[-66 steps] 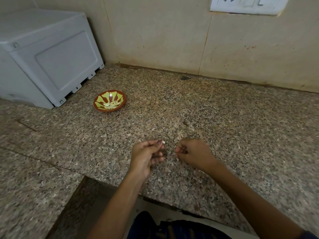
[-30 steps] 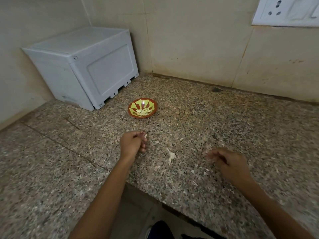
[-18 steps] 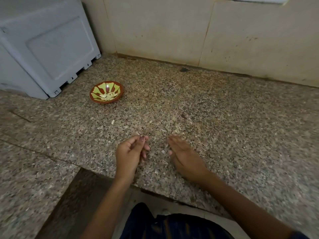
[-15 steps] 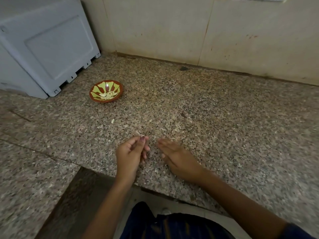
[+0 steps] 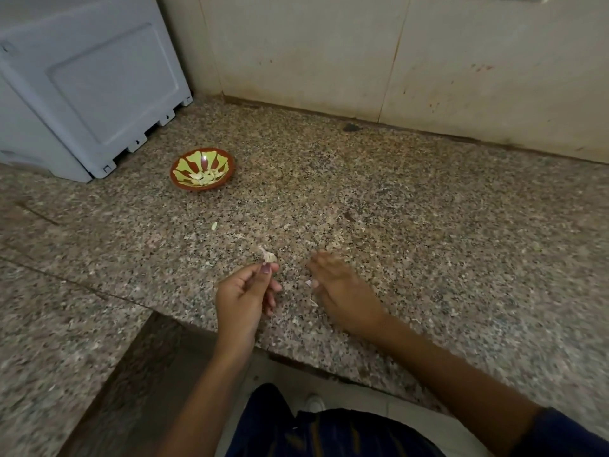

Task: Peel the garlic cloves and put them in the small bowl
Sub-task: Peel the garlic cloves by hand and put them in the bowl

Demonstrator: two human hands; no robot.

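On the speckled granite counter (image 5: pixel 428 225), the left hand (image 5: pixel 244 296) pinches a garlic clove (image 5: pixel 268 256) at frame centre, the right hand (image 5: pixel 342 291) lies blurred, fingers extended, and the small bowl (image 5: pixel 202 173) sits upper left.

cloves (image 5: pixel 204 175) in bowl (image 5: pixel 227 176), hands nearer

My left grip (image 5: pixel 245 291) pinching a pale papery garlic clove (image 5: pixel 268 257), right grip (image 5: pixel 339 288) flat and blurred on speckled granite desk (image 5: pixel 428 242), red-rimmed yellow small bowl (image 5: pixel 201 169) beyond
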